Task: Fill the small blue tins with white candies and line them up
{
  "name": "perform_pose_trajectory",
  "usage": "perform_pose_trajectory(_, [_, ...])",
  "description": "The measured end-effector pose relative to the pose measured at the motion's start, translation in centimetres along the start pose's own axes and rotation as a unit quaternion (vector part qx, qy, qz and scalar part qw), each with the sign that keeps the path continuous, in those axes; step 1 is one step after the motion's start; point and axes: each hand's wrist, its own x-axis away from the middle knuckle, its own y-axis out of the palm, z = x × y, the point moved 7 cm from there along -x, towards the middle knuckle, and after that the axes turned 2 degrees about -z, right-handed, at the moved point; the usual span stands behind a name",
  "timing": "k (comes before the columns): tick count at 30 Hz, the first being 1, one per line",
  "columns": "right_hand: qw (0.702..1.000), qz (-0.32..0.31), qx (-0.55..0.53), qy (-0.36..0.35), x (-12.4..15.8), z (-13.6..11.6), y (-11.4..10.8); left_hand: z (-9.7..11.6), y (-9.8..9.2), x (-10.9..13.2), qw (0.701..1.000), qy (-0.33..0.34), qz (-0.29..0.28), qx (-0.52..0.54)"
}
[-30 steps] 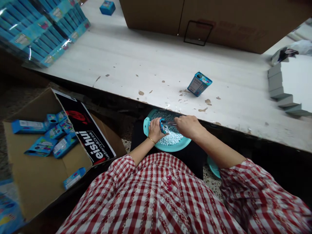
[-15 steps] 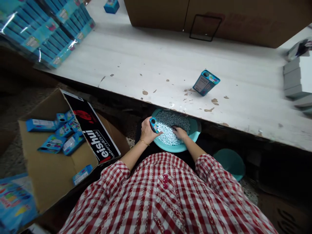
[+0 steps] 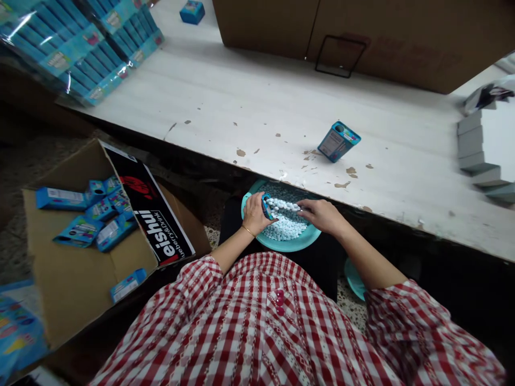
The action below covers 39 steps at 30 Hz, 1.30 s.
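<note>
My left hand is closed around a small blue box, keeping it tilted over the left side of a turquoise basin. The basin is full of small white pellets. In my right hand is the end of a narrow scoop heaped with the same pellets. Its far tip reaches the open top of the box. The pellets cover most of the scoop, so its full shape is hidden.
On the white table stand another blue box, a large brown carton and shrink-wrapped blue packs. Left of me, an open carton holds several blue boxes. A turquoise bowl sits low at right.
My right hand has come up out of the pellets with a loaded scoop and brought it to the box. My left hand still holds the box, now slightly further right.
</note>
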Motion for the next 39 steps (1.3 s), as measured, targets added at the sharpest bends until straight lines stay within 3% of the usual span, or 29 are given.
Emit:
perform_pose_trajectory(5, [0.984, -0.036, 0.176, 0.009, -0.3, -4.6, -2.0, 1.2, 1.1, 0.1, 1.000, 0.017, -0.005, -0.001])
perform_pose_trajectory(10, [0.975, -0.040, 0.219, -0.001, -0.2, -7.1, -3.0, 1.2, 1.4, 0.2, 0.999, 0.014, -0.002, 0.036])
perform_pose_trajectory(13, [0.976, -0.040, 0.215, 0.016, 0.6, -5.9, -4.0, 0.6, 1.8, 0.0, 0.995, -0.014, -0.020, 0.092])
perform_pose_trajectory(18, [0.980, -0.019, 0.183, 0.076, 2.5, -1.0, -4.5, -1.1, 3.7, 0.3, 0.968, -0.101, -0.093, 0.211])
perform_pose_trajectory(21, [0.984, -0.019, 0.158, 0.085, 3.2, 1.2, -3.4, -1.0, 4.2, 0.5, 0.960, -0.081, -0.107, 0.247])
perform_pose_trajectory(29, [0.992, 0.014, 0.086, 0.089, 4.2, 2.9, -1.9, 0.8, 3.5, -0.2, 0.974, -0.001, -0.045, 0.221])
perform_pose_trajectory(34, [0.994, 0.083, 0.000, 0.072, 3.7, 3.4, -2.2, 0.0, 2.6, -1.1, 0.992, -0.023, 0.003, 0.125])
perform_pose_trajectory(39, [0.985, 0.131, -0.086, 0.068, 1.5, 2.8, -1.2, 0.1, 1.2, -0.9, 0.994, -0.020, 0.017, 0.109])
